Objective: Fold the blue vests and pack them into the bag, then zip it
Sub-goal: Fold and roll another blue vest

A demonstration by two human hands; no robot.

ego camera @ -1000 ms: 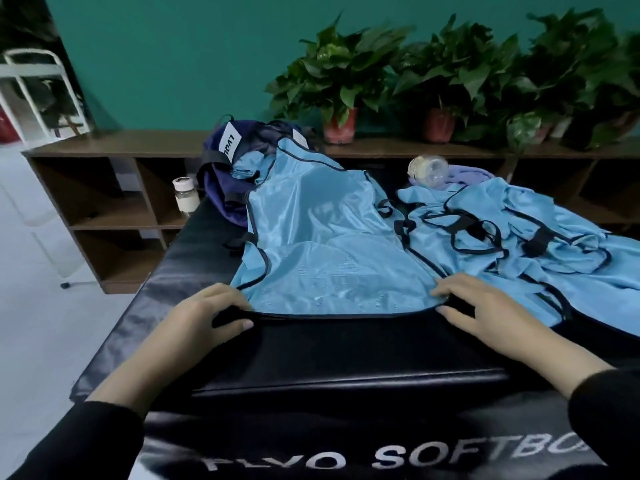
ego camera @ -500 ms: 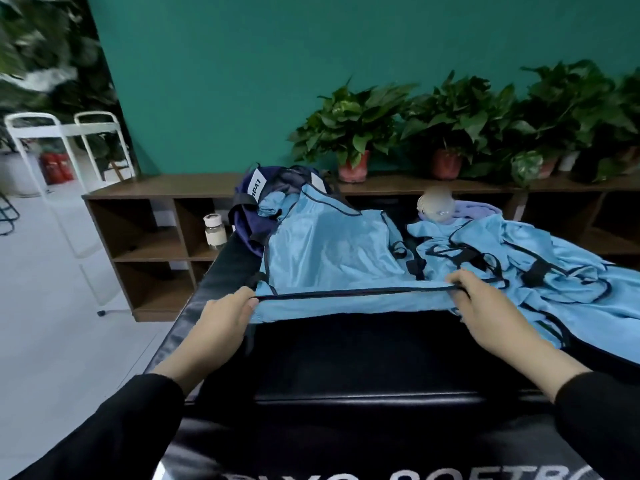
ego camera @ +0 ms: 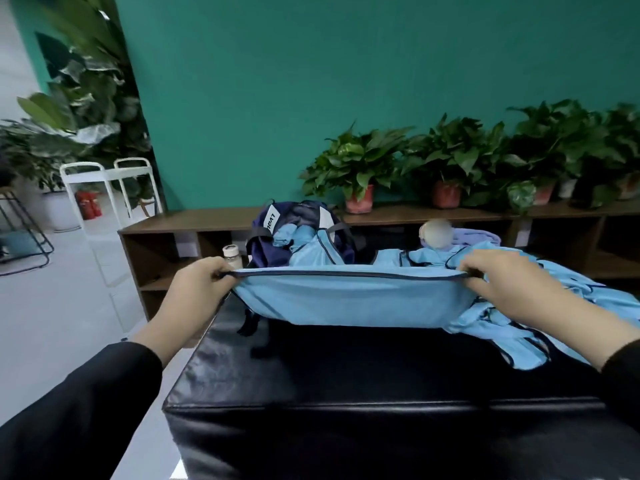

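1. The left hand (ego camera: 194,292) is pinching the dark-trimmed hem of a blue vest (ego camera: 349,299) at the vest's 9 o'clock corner, its fingers (ego camera: 221,271) curled over the trim.
2. The right hand (ego camera: 512,289) is gripping the same hem at the 3 o'clock corner, fingers curled down onto the cloth.
3. The hem is running taut and level between the two hands, lifted off the black table (ego camera: 346,375); the cloth below it is sagging down to the table top.
4. The far part of the vest is lying toward 12 o'clock, reaching up against the bag (ego camera: 277,244).
5. The bag, navy with a white label, is sitting at the table's far edge, at 11 o'clock from the hem, with blue cloth bunched at its mouth.
6. A pile (ego camera: 554,306) of more blue vests is lying at 3 o'clock on the table, partly under the right hand.
7. A small jar (ego camera: 232,256) is standing just beyond the left fingers, on the shelf (ego camera: 207,223) behind the table.
8. Potted plants (ego camera: 360,168) are lining the shelf top against the green wall.
9. A blurred round object (ego camera: 436,233) is lying at 1 o'clock beyond the vests.
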